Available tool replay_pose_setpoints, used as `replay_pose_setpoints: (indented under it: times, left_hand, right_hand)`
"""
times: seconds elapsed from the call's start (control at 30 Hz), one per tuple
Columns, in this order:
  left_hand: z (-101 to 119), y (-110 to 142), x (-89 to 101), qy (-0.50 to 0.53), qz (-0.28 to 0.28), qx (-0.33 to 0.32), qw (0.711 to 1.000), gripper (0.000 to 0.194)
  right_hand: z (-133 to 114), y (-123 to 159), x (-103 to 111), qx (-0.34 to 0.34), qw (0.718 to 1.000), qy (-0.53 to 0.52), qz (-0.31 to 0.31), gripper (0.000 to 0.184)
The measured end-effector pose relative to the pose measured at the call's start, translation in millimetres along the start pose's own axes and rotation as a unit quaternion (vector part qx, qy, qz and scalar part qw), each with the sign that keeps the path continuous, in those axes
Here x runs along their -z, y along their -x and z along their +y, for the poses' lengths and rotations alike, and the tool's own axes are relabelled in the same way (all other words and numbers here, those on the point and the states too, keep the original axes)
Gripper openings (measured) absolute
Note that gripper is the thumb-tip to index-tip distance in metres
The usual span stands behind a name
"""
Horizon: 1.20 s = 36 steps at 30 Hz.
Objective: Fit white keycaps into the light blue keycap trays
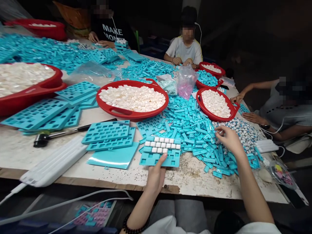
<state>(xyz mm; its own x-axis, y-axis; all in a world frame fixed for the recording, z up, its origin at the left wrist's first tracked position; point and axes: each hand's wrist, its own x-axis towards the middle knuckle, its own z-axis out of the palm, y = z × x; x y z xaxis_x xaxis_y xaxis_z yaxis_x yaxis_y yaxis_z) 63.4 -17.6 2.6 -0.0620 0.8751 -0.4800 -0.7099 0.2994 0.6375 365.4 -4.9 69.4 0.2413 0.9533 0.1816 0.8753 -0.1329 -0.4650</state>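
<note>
My left hand (156,175) grips the near edge of a turquoise grid tray (161,151) resting on the table; its upper rows hold small white square pieces and its lower cells stand bare. My right hand (229,139) reaches out over the heap of small turquoise parts (195,130), fingers pinched together at the border of the scattered white pieces (243,130); what they hold is too small to name. A red basin of white pieces (133,97) sits just beyond the tray.
Stacks of turquoise grid trays (107,136) lie left of my tray, with a black-handled tool (60,133) and white strips (53,162). More red basins (215,104) of white pieces stand around. Three other people sit at the far and right sides, hands on the table.
</note>
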Motion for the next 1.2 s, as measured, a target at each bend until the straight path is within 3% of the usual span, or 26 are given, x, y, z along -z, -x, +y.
replay_pose_setpoints:
  times: [0.1,0.17,0.33,0.47,0.57,0.63,0.73,0.8,0.9,0.97,1.0,1.03,1.1,1.13,1.2]
  left_hand:
    - [2.5,2.7,-2.2,0.041,-0.048,-0.006,0.998,0.062]
    - [4.4,8.7,0.1,0.053,-0.096,0.021,0.994,0.06]
    - [3.7,33.1,23.5,0.006,-0.152,0.154,0.976,0.045]
    - [1.7,45.8,43.3,-0.035,-0.141,0.189,0.971,0.036]
    - [8.2,49.0,50.9,-0.047,-0.143,0.215,0.965,0.029]
    - [16.9,50.0,52.6,-0.051,-0.21,0.289,0.933,0.041]
    - [29.3,51.9,52.4,-0.054,-0.347,0.421,0.836,0.073]
    - [32.7,54.6,52.4,-0.07,-0.385,0.425,0.816,0.075]
    - [31.5,60.1,55.0,-0.158,-0.368,0.297,0.867,0.053]
    - [30.9,61.3,57.9,-0.263,-0.316,0.136,0.901,0.038]
    - [31.5,59.9,59.3,-0.32,-0.281,0.037,0.904,0.032]
    - [32.7,56.6,60.4,-0.375,-0.246,-0.064,0.891,0.027]
    - [36.5,44.7,61.8,-0.473,-0.196,-0.234,0.826,0.028]
    - [38.5,36.7,62.0,-0.515,-0.185,-0.288,0.786,0.033]
    - [41.5,19.8,61.7,-0.579,-0.192,-0.332,0.72,0.046]
  right_hand:
    - [25.3,2.7,3.8,0.002,0.995,-0.035,-0.091,0.022]
    - [29.2,6.1,-2.1,0.004,0.993,-0.052,-0.106,0.024]
    - [28.2,8.9,-14.1,-0.002,0.994,-0.066,-0.081,0.019]
    - [35.9,10.9,-11.7,0.016,0.996,-0.068,-0.054,0.022]
    - [35.1,14.7,-8.7,0.016,0.997,-0.07,0.005,0.029]
    - [25.6,17.5,-7.5,0.003,0.991,-0.113,0.072,0.033]
    - [-2.4,21.7,-7.2,-0.01,0.957,-0.232,0.173,0.037]
    - [-26.6,25.4,-8.7,0.013,0.938,-0.274,0.212,0.036]
    - [-62.9,35.1,-17.7,0.089,0.936,-0.282,0.191,0.019]
    - [-82.4,44.2,-30.7,0.154,0.938,-0.291,0.106,0.01]
    - [-89.8,49.3,-39.4,0.186,0.936,-0.294,0.05,0.008]
    - [-95.6,54.4,-49.1,0.212,0.932,-0.295,-0.003,0.007]
    - [-102.2,64.3,-69.7,0.244,0.921,-0.291,-0.084,0.01]
    - [-103.5,68.7,-79.4,0.252,0.917,-0.289,-0.108,0.011]
    - [-103.3,75.6,-95.2,0.257,0.913,-0.288,-0.131,0.014]
